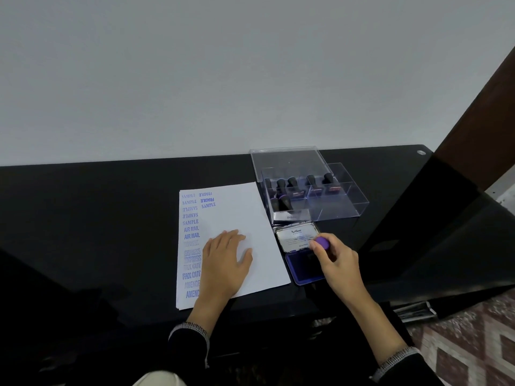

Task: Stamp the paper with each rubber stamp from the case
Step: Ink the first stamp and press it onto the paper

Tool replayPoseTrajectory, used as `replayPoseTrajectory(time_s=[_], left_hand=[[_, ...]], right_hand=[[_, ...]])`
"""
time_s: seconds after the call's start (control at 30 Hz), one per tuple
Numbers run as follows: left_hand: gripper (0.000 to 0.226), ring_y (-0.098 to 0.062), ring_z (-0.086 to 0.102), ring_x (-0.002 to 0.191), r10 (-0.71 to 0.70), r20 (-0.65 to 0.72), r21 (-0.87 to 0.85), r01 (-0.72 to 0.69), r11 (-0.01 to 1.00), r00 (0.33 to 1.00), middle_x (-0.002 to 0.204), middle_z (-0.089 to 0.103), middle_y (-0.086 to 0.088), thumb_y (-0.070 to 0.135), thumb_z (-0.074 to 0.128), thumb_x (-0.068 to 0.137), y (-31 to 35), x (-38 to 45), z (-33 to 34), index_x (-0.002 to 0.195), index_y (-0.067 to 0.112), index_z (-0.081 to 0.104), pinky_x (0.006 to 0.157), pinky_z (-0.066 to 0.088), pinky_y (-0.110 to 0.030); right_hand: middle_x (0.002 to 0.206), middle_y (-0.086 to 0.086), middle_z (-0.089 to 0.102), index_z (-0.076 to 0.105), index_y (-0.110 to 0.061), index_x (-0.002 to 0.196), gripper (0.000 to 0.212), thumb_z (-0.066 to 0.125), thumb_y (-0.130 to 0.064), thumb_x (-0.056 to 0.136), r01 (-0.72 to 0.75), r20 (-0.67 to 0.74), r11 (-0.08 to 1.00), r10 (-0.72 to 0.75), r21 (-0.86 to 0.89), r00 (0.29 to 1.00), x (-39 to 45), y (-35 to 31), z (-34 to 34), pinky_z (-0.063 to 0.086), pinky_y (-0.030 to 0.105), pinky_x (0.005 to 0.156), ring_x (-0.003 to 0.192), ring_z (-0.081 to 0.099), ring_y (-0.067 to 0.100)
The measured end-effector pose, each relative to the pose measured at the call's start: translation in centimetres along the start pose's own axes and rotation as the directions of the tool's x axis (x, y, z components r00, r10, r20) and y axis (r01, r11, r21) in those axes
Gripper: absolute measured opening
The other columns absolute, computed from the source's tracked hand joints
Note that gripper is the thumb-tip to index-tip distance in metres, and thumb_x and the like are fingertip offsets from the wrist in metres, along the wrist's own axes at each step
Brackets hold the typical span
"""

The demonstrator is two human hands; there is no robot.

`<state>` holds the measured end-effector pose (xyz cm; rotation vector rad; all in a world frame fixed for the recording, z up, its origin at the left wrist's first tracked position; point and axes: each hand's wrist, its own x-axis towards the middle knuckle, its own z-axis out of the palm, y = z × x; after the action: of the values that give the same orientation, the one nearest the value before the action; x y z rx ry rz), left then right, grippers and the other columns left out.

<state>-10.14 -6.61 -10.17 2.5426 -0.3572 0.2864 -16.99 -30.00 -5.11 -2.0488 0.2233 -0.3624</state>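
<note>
My left hand (227, 253) lies flat with straight fingers on the paper (239, 215) so the sheet does not slide, and my right hand (333, 259) has its grip closed around the purple-topped stamp (322, 242), pressing it down on the blue ink pad (299, 267) just beside the paper, I think to take ink. Behind the pad the clear case (334, 201) stands open with the other stamps upright in its compartments, near enough to reach. All sits on a black glossy bench (111, 207) against a plain pale wall (223, 79).

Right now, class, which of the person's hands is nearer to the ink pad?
Right. The right hand holds a stamp over the ink pad; the left hand rests flat on the paper beside it.
</note>
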Motion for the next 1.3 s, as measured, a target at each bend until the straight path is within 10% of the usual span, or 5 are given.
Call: replayPoseTrajectory(time_s=[1.3], left_hand=[[0.038,-0.015,0.036,0.137,-0.022,0.016,-0.010,0.022,1.000,1.000,0.142,0.049,0.006,0.042,0.049,0.096,0.3,0.0,-0.3,0.128,0.024,0.056,0.118,0.015,-0.036]], right_hand=[[0.088,-0.001,0.065,0.060,-0.025,0.096,0.004,0.058,-0.025,0.092,-0.003,-0.060,1.000,0.002,-0.015,0.998,-0.3,0.5,0.6,0.054,0.022,0.068,0.080,0.063,0.013]])
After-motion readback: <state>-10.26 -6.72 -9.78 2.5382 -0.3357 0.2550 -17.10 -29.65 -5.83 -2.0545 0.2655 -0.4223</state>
